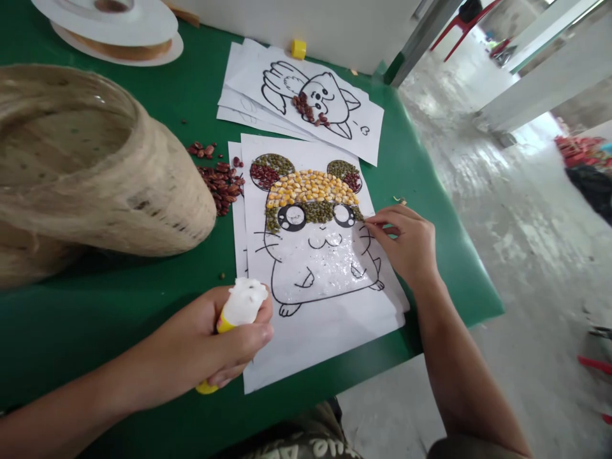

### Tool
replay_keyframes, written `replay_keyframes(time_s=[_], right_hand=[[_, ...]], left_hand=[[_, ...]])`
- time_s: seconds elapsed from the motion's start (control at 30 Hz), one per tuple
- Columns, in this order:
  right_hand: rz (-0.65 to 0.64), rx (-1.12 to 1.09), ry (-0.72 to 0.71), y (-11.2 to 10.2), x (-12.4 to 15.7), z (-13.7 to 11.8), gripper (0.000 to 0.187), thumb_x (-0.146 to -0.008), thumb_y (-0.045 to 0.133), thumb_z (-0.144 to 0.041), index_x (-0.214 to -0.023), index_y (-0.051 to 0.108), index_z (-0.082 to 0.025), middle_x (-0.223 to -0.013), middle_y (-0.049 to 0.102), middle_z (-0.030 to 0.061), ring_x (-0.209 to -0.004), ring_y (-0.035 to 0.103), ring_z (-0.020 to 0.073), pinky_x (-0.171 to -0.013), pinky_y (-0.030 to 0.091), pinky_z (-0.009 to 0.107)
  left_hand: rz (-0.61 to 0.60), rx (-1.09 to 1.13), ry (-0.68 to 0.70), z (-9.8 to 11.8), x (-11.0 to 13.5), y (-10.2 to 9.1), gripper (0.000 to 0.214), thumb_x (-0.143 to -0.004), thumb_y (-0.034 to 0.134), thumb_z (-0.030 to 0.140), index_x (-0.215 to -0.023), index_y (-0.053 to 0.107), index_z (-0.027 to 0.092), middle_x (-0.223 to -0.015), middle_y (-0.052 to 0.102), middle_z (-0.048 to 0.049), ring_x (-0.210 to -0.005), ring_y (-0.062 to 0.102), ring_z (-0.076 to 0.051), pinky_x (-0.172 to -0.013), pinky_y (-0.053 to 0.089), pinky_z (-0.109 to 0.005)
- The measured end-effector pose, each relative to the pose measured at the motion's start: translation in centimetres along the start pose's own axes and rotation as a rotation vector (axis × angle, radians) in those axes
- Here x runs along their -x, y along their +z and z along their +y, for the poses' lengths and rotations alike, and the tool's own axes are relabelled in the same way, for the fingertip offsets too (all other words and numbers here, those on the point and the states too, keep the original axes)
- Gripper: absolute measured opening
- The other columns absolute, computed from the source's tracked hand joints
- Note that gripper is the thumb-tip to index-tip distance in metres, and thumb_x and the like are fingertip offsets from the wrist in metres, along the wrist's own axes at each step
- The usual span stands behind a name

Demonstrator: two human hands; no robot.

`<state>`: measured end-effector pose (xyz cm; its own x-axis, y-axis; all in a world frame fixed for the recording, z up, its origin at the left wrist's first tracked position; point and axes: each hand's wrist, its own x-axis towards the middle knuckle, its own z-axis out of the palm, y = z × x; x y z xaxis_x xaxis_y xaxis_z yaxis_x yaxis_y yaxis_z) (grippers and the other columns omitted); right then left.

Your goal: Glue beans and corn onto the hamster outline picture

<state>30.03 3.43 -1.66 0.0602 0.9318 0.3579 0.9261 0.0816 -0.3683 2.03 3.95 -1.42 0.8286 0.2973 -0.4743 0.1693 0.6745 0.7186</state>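
A hamster drawing on white paper (268,357) lies before me. Red beans (264,176) and green mung beans (276,160) fill its ears, yellow corn kernels (313,188) cover the forehead, and more mung beans surround the eyes. Wet glue (329,264) shines over the lower face and belly. My left hand (229,344) is wrapped round a glue stick (245,303) with a yellow body and exposed white tip, over the paper's lower left. My right hand (404,239) pinches at the face's right edge, beside the eye; whatever its fingertips hold is too small to make out.
A fibre-wrapped container (167,185) lies on its side at left, with loose red beans (222,185) by its end. Behind are a fox drawing (287,73), a yellow cap (299,49) and a white spool (115,29). The green table (459,280) ends at right.
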Motion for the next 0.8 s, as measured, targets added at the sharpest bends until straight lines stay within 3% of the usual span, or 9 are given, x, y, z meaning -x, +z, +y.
replay_keyframes(time_s=[0.27,0.53,0.63,0.73,0.8], right_hand=[[-0.015,0.01,0.046,-0.1,0.0,-0.2,0.008,-0.072,0.059,-0.017,-0.069,0.066,-0.016,-0.073,0.064,0.0031,-0.065,0.059,0.0113,-0.056,0.056,0.024],[-0.092,0.092,-0.049,-0.7,0.2,-0.5,0.012,-0.075,0.054,-0.017,-0.069,0.065,-0.017,-0.077,0.064,0.0045,-0.065,0.06,0.0128,-0.057,0.055,0.027],[-0.055,-0.003,0.078,-1.2,0.1,-0.2,0.006,-0.071,0.057,-0.015,-0.07,0.062,-0.019,-0.071,0.063,0.0014,-0.061,0.06,0.0122,-0.055,0.054,0.027],[0.167,-0.251,0.317,-1.9,-0.3,-0.1,0.008,-0.067,0.06,-0.015,-0.066,0.054,-0.021,-0.056,0.057,-0.0041,-0.047,0.057,0.0101,-0.046,0.051,0.024],[0.257,-0.389,0.4,-2.4,-0.4,-0.6,0.013,-0.069,0.06,-0.018,-0.063,0.048,-0.021,-0.051,0.055,-0.0054,-0.041,0.054,0.0094,-0.041,0.049,0.023]], left_hand=[[0.002,0.001,0.009,0.0,0.2,0.0,0.024,-0.075,0.052,0.031,-0.061,0.036,0.02,-0.039,0.031,0.012,-0.033,0.025,-0.001,-0.033,0.024,-0.012],[0.019,-0.044,0.029,0.0,0.3,0.1,0.02,-0.076,0.047,0.029,-0.062,0.035,0.021,-0.041,0.03,0.0115,-0.034,0.024,-0.003,-0.033,0.02,-0.014],[0.074,-0.241,0.029,0.1,0.4,0.6,0.021,-0.073,0.049,0.025,-0.059,0.035,0.02,-0.045,0.028,0.0103,-0.038,0.023,-0.004,-0.035,0.021,-0.016],[0.124,-0.374,0.071,0.4,0.5,1.2,0.023,-0.069,0.05,0.019,-0.055,0.033,0.019,-0.049,0.028,0.0088,-0.044,0.024,-0.005,-0.04,0.023,-0.017],[0.126,-0.398,0.084,0.5,0.6,1.5,0.022,-0.069,0.05,0.019,-0.055,0.033,0.019,-0.05,0.029,0.0085,-0.046,0.026,-0.005,-0.042,0.024,-0.017]])
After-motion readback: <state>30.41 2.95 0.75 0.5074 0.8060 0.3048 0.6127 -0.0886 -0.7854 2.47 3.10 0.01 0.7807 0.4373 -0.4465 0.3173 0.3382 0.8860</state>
